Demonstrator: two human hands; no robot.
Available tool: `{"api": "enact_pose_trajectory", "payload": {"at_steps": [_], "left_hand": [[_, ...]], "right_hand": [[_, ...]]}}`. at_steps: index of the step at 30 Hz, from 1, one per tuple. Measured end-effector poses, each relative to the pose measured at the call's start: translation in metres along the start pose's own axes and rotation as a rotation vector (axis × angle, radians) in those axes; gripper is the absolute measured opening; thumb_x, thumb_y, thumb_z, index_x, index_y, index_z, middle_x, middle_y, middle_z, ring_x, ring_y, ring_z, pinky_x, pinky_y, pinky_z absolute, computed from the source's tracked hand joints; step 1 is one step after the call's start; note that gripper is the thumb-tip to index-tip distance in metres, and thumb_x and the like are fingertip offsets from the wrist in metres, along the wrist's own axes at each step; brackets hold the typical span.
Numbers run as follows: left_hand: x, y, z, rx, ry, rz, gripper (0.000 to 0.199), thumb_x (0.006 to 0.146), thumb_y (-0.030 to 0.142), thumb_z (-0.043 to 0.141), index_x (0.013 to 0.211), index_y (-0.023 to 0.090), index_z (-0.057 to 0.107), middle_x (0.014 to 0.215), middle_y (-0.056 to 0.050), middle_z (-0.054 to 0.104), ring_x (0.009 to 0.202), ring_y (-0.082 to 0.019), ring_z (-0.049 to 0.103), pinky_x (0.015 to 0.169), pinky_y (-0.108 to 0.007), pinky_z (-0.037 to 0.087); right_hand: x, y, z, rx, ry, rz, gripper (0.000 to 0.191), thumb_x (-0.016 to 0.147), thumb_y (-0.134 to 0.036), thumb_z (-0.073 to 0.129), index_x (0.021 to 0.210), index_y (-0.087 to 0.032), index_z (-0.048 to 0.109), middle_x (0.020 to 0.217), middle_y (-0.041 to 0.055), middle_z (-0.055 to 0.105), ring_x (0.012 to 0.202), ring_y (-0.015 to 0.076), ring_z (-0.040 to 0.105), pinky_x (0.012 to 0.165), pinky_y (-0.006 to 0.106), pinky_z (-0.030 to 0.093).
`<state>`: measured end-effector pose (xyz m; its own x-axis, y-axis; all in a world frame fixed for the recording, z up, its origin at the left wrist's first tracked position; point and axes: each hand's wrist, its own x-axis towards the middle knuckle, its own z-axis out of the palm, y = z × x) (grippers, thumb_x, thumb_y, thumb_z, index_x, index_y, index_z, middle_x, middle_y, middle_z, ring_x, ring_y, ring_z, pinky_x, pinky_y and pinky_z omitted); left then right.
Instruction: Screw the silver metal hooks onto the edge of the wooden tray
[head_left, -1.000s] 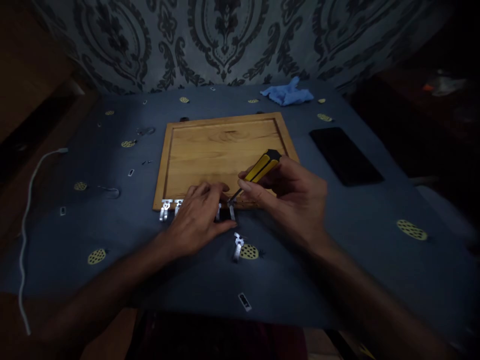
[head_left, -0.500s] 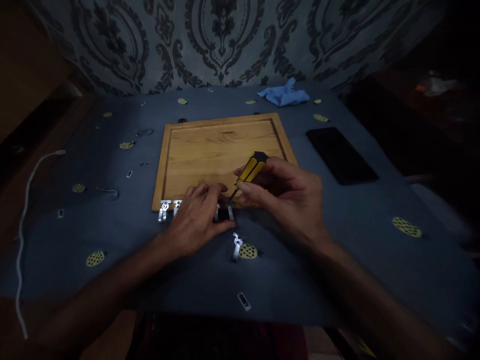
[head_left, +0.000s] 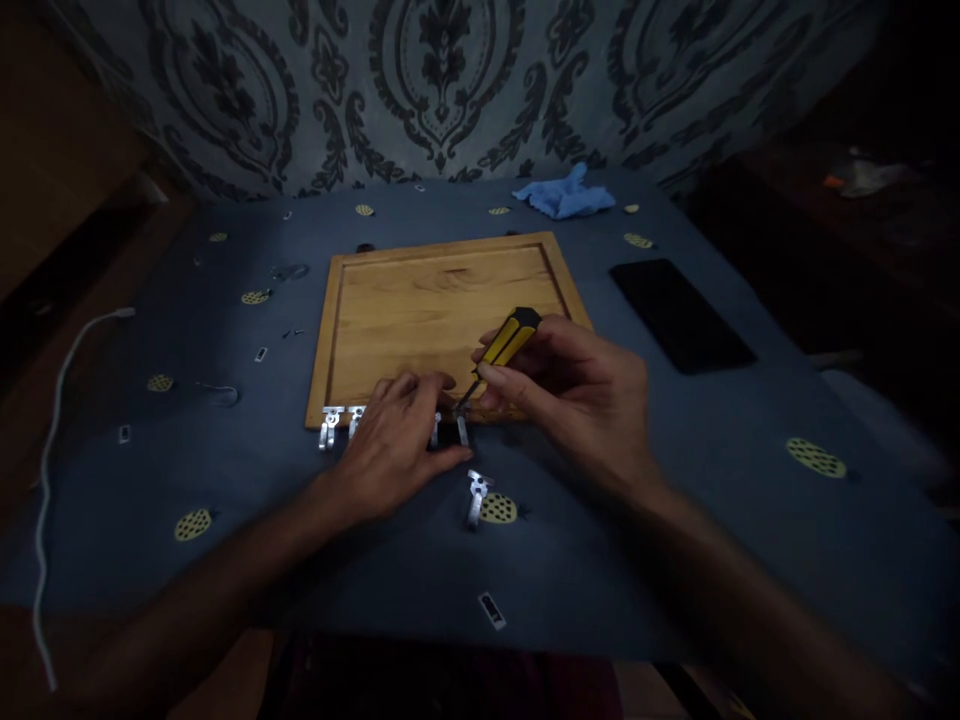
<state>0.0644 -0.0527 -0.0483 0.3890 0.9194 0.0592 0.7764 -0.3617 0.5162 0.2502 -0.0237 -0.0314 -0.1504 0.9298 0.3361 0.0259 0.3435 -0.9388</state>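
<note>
The wooden board (head_left: 420, 310) lies flat on the blue tablecloth (head_left: 300, 575), ahead of the person, its near edge under the left hand (head_left: 390, 440) and beside the right hand (head_left: 596, 405). The step in hand appears to be driver work at one metal hook (head_left: 463, 430) on that near edge: the tip of the screwdriver (head_left: 510, 338) points down at the hook's upper end. Whether it is seated in a screw is too small and dark to tell.

The right hand is closed on the yellow-and-black handle, thumb and fingers pinching it, with the shaft slanting down toward the left hand. The left hand rests over the edge with thumb and forefinger apart, the hook between them; whether either presses on it cannot be told. The two hands are close together but apart.

From here, the move seems to call for a well-seated tip, a more upright shaft and a steady hook. More hooks (head_left: 330, 428) line the edge to the left, partly covered by the left hand. A loose hook (head_left: 476, 500) lies on the cloth nearer the person (beside a printed pineapple (head_left: 499, 509)), touched by neither hand.
</note>
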Motion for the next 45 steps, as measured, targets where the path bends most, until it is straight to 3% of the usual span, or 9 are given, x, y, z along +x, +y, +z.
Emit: {"api": "enact_pose_trajectory", "payload": {"at_steps": [7, 23, 31, 36, 39, 45], "left_hand": [[0.0003, -0.0011, 0.0009, -0.009, 0.012, 0.012, 0.057, 0.078, 0.025, 0.087, 0.119, 0.022, 0.047, 0.116, -0.007, 0.069, 0.113, -0.031, 0.062, 0.095, -0.045, 0.047], [0.0002, -0.0006, 0.0, -0.002, 0.003, -0.011, 0.052, 0.08, 0.025, 0.085, 0.117, 0.023, 0.049, 0.115, -0.006, 0.069, 0.111, -0.031, 0.062, 0.095, -0.046, 0.048], [0.0001, -0.0009, 0.0023, 0.017, 0.018, -0.022, 0.053, 0.079, 0.027, 0.086, 0.117, 0.022, 0.05, 0.115, -0.007, 0.068, 0.11, -0.032, 0.061, 0.094, -0.047, 0.048], [0.0006, -0.0021, 0.0021, 0.005, 0.016, -0.016, 0.055, 0.079, 0.028, 0.085, 0.12, 0.022, 0.049, 0.116, -0.008, 0.068, 0.112, -0.032, 0.061, 0.096, -0.048, 0.048], [0.0008, -0.0021, 0.0018, 0.01, 0.016, -0.02, 0.057, 0.079, 0.028, 0.086, 0.121, 0.021, 0.049, 0.12, -0.009, 0.067, 0.114, -0.033, 0.061, 0.097, -0.049, 0.048], [-0.0001, -0.0016, 0.0015, 0.008, 0.012, 0.006, 0.056, 0.08, 0.026, 0.086, 0.121, 0.02, 0.048, 0.117, -0.008, 0.068, 0.112, -0.031, 0.061, 0.095, -0.046, 0.048]], "right_hand": [[-0.0008, -0.0032, -0.0002, -0.052, 0.141, -0.058, 0.024, 0.078, -0.037, 0.087, 0.085, -0.025, 0.068, 0.073, -0.0047, 0.068, 0.053, 0.0121, 0.066, 0.054, 0.027, 0.058], [-0.0019, 0.0004, 0.0018, -0.016, 0.038, -0.008, 0.022, 0.081, -0.037, 0.084, 0.088, -0.024, 0.069, 0.073, -0.0048, 0.066, 0.055, 0.0115, 0.066, 0.054, 0.026, 0.057], [-0.0031, 0.0003, 0.0017, 0.035, 0.029, 0.062, 0.032, 0.075, -0.04, 0.088, 0.085, -0.024, 0.063, 0.08, -0.0036, 0.068, 0.058, 0.0114, 0.064, 0.055, 0.026, 0.058], [-0.0018, -0.0012, -0.0007, 0.013, -0.019, 0.013, 0.027, 0.082, -0.042, 0.083, 0.097, -0.024, 0.07, 0.084, -0.0027, 0.07, 0.061, 0.0117, 0.069, 0.058, 0.026, 0.059], [-0.0017, -0.0013, -0.0011, -0.003, -0.03, -0.006, 0.02, 0.087, -0.04, 0.079, 0.097, -0.024, 0.072, 0.076, -0.0037, 0.069, 0.058, 0.0116, 0.069, 0.059, 0.026, 0.058], [-0.0014, -0.0006, 0.001, -0.021, 0.065, -0.074, 0.014, 0.086, -0.031, 0.081, 0.092, -0.024, 0.071, 0.068, -0.0061, 0.067, 0.055, 0.0102, 0.068, 0.058, 0.024, 0.058]]}}
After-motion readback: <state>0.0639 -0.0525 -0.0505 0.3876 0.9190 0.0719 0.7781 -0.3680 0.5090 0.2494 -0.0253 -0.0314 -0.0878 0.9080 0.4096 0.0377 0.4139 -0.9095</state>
